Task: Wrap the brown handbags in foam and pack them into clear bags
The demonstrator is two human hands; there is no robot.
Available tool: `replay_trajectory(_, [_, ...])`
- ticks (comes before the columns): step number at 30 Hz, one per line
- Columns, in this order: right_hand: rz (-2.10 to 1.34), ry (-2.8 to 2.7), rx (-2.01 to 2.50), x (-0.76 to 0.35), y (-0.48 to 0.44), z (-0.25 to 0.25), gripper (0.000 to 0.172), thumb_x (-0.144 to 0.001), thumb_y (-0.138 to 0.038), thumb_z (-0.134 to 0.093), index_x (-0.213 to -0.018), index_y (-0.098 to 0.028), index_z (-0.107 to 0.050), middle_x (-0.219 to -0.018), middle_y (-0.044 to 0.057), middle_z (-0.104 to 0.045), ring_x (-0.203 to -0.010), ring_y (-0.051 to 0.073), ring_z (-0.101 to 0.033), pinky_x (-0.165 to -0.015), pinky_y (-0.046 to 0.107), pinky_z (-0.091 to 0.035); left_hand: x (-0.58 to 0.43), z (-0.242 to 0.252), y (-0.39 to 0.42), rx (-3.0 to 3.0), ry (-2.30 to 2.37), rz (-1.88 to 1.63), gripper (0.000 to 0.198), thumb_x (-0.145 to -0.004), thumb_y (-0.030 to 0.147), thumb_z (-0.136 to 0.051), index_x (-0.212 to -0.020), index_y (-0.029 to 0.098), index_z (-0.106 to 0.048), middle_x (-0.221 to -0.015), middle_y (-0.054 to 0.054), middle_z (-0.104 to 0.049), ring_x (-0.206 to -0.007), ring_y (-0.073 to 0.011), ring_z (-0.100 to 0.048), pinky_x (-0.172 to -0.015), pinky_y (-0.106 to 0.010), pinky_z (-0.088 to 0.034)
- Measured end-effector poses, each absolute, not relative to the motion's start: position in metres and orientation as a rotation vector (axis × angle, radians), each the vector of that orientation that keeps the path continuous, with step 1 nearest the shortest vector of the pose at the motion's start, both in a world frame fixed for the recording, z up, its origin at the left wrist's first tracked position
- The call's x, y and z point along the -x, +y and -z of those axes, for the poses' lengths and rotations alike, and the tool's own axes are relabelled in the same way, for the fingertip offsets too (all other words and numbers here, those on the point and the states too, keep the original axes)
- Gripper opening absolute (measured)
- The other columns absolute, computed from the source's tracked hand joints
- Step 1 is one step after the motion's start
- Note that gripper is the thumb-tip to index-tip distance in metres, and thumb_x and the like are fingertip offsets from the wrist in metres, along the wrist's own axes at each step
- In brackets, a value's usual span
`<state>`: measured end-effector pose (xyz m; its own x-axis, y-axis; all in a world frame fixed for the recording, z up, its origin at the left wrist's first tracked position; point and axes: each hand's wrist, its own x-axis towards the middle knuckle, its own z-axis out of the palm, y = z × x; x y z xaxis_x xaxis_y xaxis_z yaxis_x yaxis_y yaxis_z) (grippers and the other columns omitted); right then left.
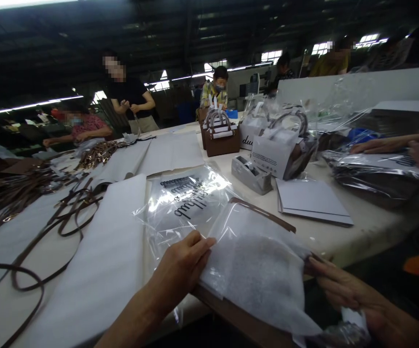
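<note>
A brown handbag [263, 215] lies tilted at the table's front edge, largely covered by a thin white wrapping sheet [256, 270]. My left hand [180, 266] is closed on the sheet's left edge, fingertips pressed together over the bag's side. At the opposite side, my right hand [351, 295] grips the handbag near its top, where plastic-wrapped handles [345, 333] hang by my wrist. Part of that grip is hidden. Just beyond my left hand lies a stack of clear plastic bags [195, 193] with black print.
A grey tape dispenser [252, 175] stands behind white cards [313, 203]. Brown handbags [223, 142] and a white-wrapped bag [280, 150] stand farther back. Brown straps [60, 227] and white sheets [104, 251] spread leftward. A co-worker's hands [387, 145] rest on a plastic-wrapped bag [376, 179] at right.
</note>
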<state>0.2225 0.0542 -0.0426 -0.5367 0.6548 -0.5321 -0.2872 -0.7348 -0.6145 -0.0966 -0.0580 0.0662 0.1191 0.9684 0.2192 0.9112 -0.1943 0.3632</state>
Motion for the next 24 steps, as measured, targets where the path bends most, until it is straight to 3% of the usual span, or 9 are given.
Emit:
replay_trajectory(5, [-2.262,-0.472,1.03,-0.212,0.054,0.042,0.017,-0.065,-0.02,-0.074,-0.076,-0.015,-0.061,-0.079,0.003,-0.064,-0.027,-0.007,-0.02,-0.022,0.006,-0.021,0.087,-0.067,-0.067,-2.297,1.961,-0.757,0.029,-0.087,0.016,-0.037,-0.111,0.018,-0.052,-0.078,-0.001,-0.05,-0.066,-0.0092,-0.052,-0.062,-0.02,-0.045])
replay_trajectory(9, [-2.266,-0.377,0.978,-0.185,0.053,0.043,0.024,-0.06,-0.021,-0.077,-0.073,-0.014,-0.058,-0.078,0.001,-0.064,-0.027,-0.007,-0.021,-0.022,0.006,-0.022,0.071,-0.068,-0.065,-2.404,1.848,-0.644,0.031,-0.084,0.011,-0.037,-0.109,0.019,-0.052,-0.074,0.0,-0.051,-0.062,-0.0098,-0.051,-0.057,-0.02,-0.044])
replay_trajectory(15, [-2.313,-0.418,0.808,-0.13,0.05,0.049,0.026,-0.063,-0.025,-0.075,-0.074,-0.013,-0.055,-0.08,0.001,-0.065,-0.026,-0.007,-0.022,-0.022,0.006,-0.019,0.055,-0.063,-0.042,-2.494,1.875,-0.639,0.024,-0.082,0.01,-0.036,-0.093,0.017,-0.057,-0.072,-0.001,-0.051,-0.06,-0.011,-0.051,-0.054,-0.022,-0.042])
replay_trajectory(19, [-2.315,-0.518,0.761,-0.107,0.054,0.044,0.026,-0.065,-0.027,-0.074,-0.075,-0.014,-0.054,-0.084,0.001,-0.065,-0.028,-0.007,-0.023,-0.024,0.006,-0.017,0.055,-0.061,-0.036,-2.597,1.624,-0.625,0.022,-0.083,0.012,-0.035,-0.082,0.016,-0.056,-0.067,-0.001,-0.048,-0.054,-0.0107,-0.046,-0.049,-0.021,-0.038])
replay_trajectory(24, [-2.295,-0.588,0.742,-0.095,0.066,0.03,0.023,-0.069,-0.027,-0.069,-0.075,-0.014,-0.051,-0.082,0.002,-0.064,-0.028,-0.006,-0.023,-0.025,0.007,-0.016,0.075,-0.062,-0.038,-2.341,1.804,-0.854,0.022,-0.087,0.014,-0.036,-0.099,0.018,-0.054,-0.075,-0.002,-0.051,-0.064,-0.0105,-0.051,-0.06,-0.021,-0.043])
